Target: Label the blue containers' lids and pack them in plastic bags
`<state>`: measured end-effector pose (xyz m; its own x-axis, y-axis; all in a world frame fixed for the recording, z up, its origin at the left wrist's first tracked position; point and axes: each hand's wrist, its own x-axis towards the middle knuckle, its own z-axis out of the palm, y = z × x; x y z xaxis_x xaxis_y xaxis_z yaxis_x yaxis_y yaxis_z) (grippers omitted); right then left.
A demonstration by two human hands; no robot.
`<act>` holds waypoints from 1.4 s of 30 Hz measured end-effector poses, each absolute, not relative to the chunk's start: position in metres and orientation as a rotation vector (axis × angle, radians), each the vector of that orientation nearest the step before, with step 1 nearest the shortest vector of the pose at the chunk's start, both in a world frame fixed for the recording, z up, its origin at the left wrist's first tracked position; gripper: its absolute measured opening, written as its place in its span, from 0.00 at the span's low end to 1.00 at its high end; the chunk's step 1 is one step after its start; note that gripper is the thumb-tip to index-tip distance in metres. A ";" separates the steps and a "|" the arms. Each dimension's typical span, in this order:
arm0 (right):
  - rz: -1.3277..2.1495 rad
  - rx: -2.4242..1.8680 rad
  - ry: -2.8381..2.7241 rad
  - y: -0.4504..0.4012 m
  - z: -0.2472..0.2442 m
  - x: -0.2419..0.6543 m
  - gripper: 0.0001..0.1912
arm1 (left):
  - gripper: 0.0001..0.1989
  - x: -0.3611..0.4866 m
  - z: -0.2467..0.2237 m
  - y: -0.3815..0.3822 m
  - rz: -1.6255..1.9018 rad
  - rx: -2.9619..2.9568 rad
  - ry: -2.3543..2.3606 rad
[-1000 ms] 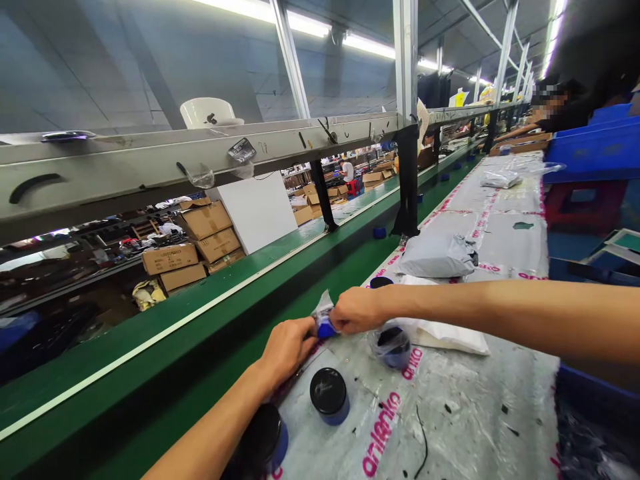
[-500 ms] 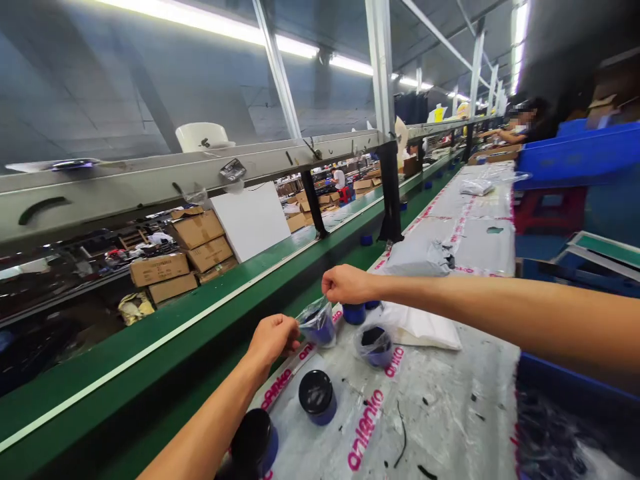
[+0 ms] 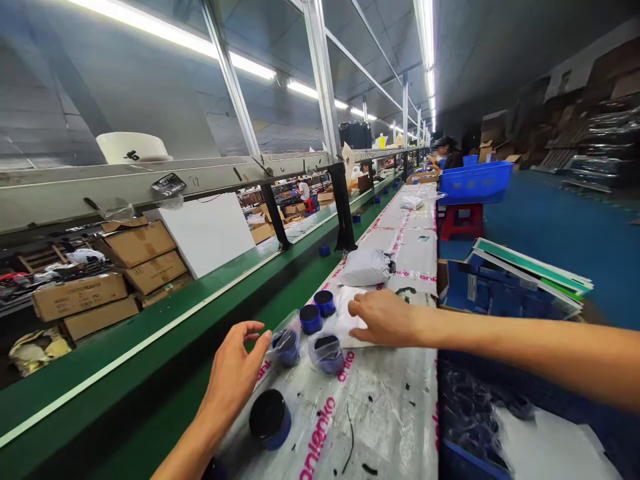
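Note:
My left hand (image 3: 237,360) is open, thumb and curved fingers apart, just beside a blue tub in a clear plastic bag (image 3: 287,348). My right hand (image 3: 381,319) is open with bent, spread fingers over a white plastic bag stack (image 3: 345,327); whether the fingertips touch it, I cannot tell. Between the hands stands another bagged blue tub (image 3: 329,357). Two unbagged blue tubs, one (image 3: 311,320) in front of the other (image 3: 325,303), stand behind them. Nearer to me is a larger-looking blue tub with a black top (image 3: 271,418). Part of another dark tub shows at the bottom edge.
A green conveyor (image 3: 200,320) runs along the left, carrying small blue items. Farther up the plastic-covered bench (image 3: 395,380) lies a filled white bag (image 3: 365,267). On the right are a bin of clear plastic (image 3: 470,407) and a blue crate (image 3: 475,181) on a red stool.
Both hands have come off the bagged tub, which now stands on the bench. My right hand has shifted right to the white bags, and my left hand has opened. The view has turned right.

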<state>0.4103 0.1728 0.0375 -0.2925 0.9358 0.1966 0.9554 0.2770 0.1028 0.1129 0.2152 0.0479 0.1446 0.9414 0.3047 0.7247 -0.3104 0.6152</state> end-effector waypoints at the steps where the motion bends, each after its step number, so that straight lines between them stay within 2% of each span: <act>1: -0.358 -1.800 -2.447 0.169 0.026 0.411 0.20 | 0.23 0.117 0.049 0.212 0.943 2.103 1.591; 6: -0.377 -1.805 -2.437 0.172 -0.005 0.405 0.10 | 0.16 0.129 0.051 0.198 0.935 2.173 1.470; 12: -0.370 -1.840 -2.380 0.174 -0.001 0.407 0.10 | 0.14 0.127 0.057 0.182 0.913 2.310 1.490; 17: -0.386 -1.810 -2.353 0.166 -0.002 0.407 0.14 | 0.11 0.139 0.059 0.170 0.975 2.456 1.412; 20: -0.354 -1.813 -2.398 0.165 -0.005 0.409 0.10 | 0.09 0.151 0.052 0.165 0.976 2.551 1.288; 23: -0.338 -1.884 -2.353 0.168 -0.004 0.412 0.11 | 0.08 0.162 0.042 0.161 0.952 2.641 1.162; 27: -0.316 -1.952 -2.267 0.168 0.001 0.419 0.14 | 0.07 0.175 0.035 0.152 0.841 2.719 1.039; 32: -0.356 -1.820 -2.304 0.163 -0.004 0.415 0.17 | 0.09 0.189 0.034 0.142 0.593 2.906 0.913; 34: -0.374 -1.810 -2.349 0.163 -0.008 0.411 0.13 | 0.10 0.195 0.032 0.141 0.420 3.032 0.930; 37: -0.366 -1.850 -2.353 0.166 -0.011 0.409 0.13 | 0.10 0.198 0.029 0.143 0.235 3.083 1.087; 42: -0.345 -1.910 -2.293 0.165 -0.006 0.414 0.14 | 0.08 0.195 0.028 0.147 0.278 3.014 1.123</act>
<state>0.4144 0.1653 -0.0064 -0.1857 0.9503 0.2497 0.9818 0.1690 0.0872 0.1953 0.1469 0.0283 0.7435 0.6409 0.1908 0.6559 -0.7546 -0.0213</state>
